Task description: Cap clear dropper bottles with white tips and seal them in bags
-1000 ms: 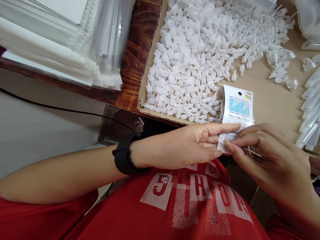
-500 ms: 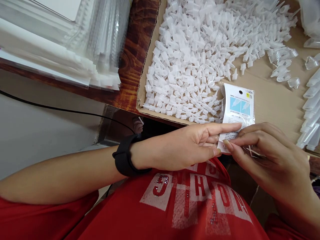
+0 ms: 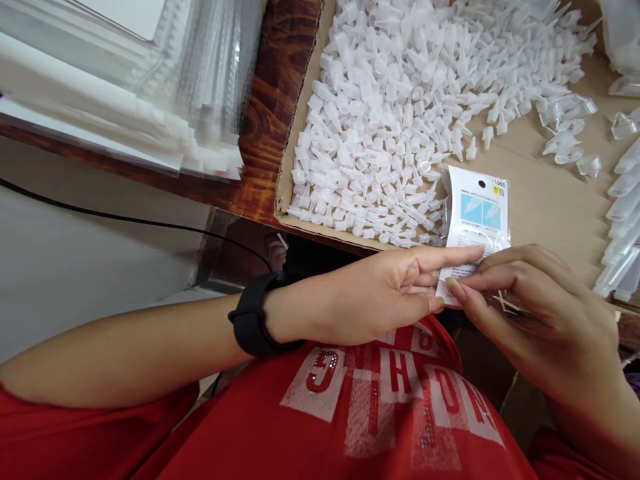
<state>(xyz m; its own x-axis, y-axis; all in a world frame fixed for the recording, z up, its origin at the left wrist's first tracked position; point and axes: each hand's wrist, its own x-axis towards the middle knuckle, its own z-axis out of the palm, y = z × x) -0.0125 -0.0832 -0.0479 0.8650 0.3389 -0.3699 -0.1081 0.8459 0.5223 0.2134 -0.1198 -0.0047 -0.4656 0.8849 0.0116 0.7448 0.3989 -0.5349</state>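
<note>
Working the edge of this packet (image 3: 467, 230), so, a few tips from my end. It's at the near edge of the cardboard tray (image 3: 294, 133), printed card facing up, clear film sticking out past the card on the left. My left hand (image 3: 345, 300) has it steadied, index finger across the front, other fingers partly hidden behind, thumb by the bottom corner. My right hand (image 3: 555, 313) has thumb and index closed in a pinch on the lower part; can't tell exactly how much film they've got. I'd go light with that pinch, since thin film probably creases easily, and let the left fingers give flat support. Best kept clear of the loose nozzle tips (image 3: 380, 127) too, imo.
</note>
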